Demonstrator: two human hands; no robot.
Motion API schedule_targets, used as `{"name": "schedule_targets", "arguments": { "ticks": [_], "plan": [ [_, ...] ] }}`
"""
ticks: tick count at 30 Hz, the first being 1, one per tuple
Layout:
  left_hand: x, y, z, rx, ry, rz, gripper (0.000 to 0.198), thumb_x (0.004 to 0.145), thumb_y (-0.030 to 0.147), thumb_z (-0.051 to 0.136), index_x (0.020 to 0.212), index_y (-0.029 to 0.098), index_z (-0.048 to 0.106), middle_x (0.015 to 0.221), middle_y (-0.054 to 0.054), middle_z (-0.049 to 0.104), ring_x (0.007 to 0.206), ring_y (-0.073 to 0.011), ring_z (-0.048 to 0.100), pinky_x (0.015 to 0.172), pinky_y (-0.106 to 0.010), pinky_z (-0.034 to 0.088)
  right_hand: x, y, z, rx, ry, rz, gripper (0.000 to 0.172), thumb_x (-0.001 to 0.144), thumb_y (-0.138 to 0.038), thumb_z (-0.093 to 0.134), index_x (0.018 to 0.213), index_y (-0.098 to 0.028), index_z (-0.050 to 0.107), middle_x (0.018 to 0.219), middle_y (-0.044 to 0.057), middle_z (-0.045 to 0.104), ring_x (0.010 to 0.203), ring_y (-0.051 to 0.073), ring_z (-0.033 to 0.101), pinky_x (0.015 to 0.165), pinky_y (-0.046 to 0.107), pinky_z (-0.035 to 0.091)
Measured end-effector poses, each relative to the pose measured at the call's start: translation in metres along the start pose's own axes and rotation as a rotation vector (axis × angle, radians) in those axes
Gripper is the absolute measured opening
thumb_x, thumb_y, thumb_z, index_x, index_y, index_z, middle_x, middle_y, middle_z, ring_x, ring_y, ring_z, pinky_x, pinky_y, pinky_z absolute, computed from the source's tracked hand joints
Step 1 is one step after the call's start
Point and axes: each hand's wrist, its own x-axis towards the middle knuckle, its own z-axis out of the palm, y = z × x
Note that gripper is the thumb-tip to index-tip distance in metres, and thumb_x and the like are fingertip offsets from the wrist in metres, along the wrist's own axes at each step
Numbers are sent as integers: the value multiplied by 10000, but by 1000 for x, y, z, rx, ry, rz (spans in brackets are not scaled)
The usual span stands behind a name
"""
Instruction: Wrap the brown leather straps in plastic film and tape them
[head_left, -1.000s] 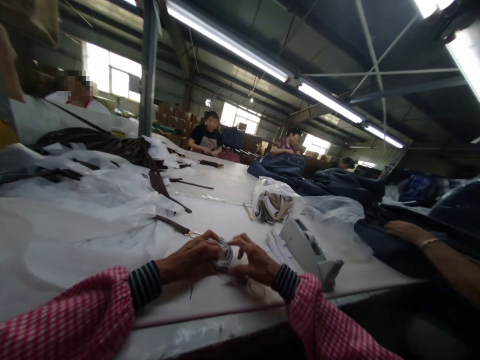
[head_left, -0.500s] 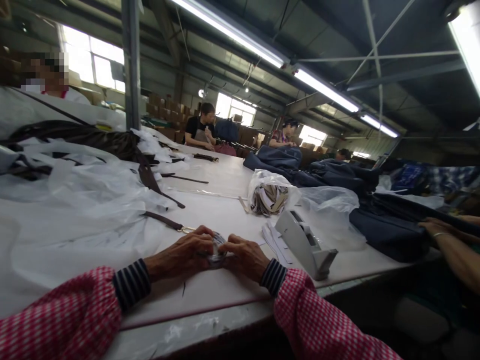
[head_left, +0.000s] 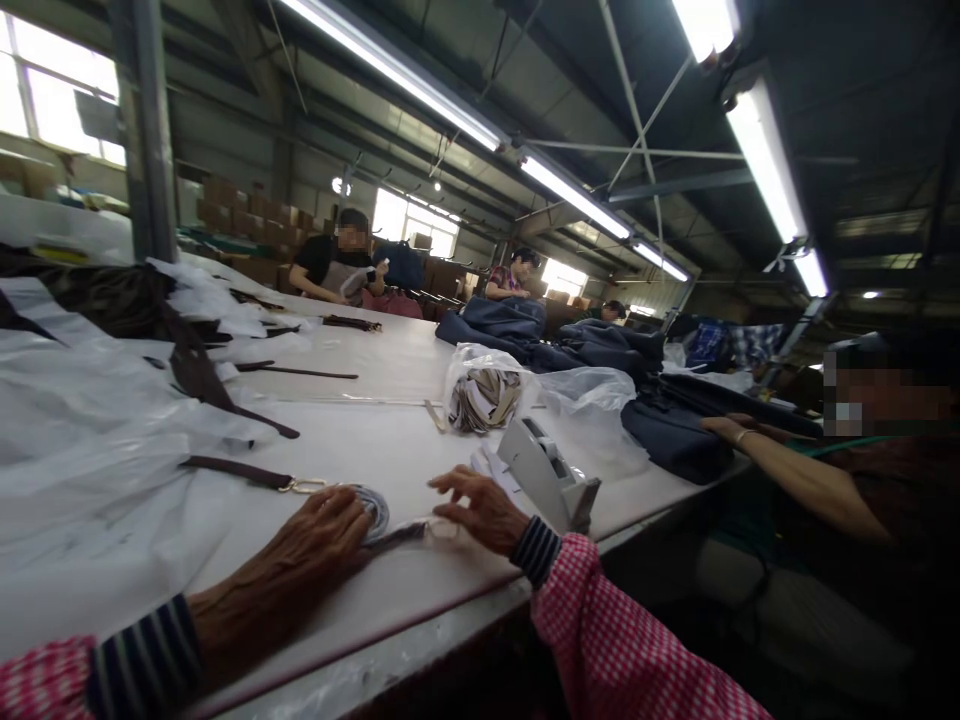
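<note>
My left hand [head_left: 319, 535] lies low over the table with its fingers together, curled against a grey ring-shaped coil [head_left: 376, 510]. Whether the coil is tape or cord I cannot tell. Under and beside that hand runs a dark strap [head_left: 401, 538], blurred, with a pale metal clasp at its right end. My right hand [head_left: 480, 508] hovers over this clasp, its fingers apart and holding nothing. Just beyond my left hand, another dark brown strap [head_left: 240, 470] ends in a gold clasp [head_left: 304, 485].
A grey tape dispenser [head_left: 536, 470] stands right of my right hand, with white paper strips beside it. Behind is a plastic bag of beige strips [head_left: 487, 398]. White wrapping [head_left: 97, 440] covers the left; dark blue bags [head_left: 667, 440] lie right, where a co-worker's arm [head_left: 802, 475] reaches in.
My hands, together on the coil before, are now apart. The right one has let go and spread its fingers; the dark strap with the clasp shows between them. The view has turned right.
</note>
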Motion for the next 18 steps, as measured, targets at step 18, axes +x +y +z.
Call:
{"name": "schedule_targets", "arguments": {
  "ticks": [18],
  "plan": [
    [124,49,-39,-1350,270,-713,528,790,685,646,755,162,579,658,-19,627,542,-129,505,508,-252,333,-21,109,4,-310,475,-46,267,834,-506,668,876,-248,728,836,121,748,830,356,678,730,438,527]
  ]
}}
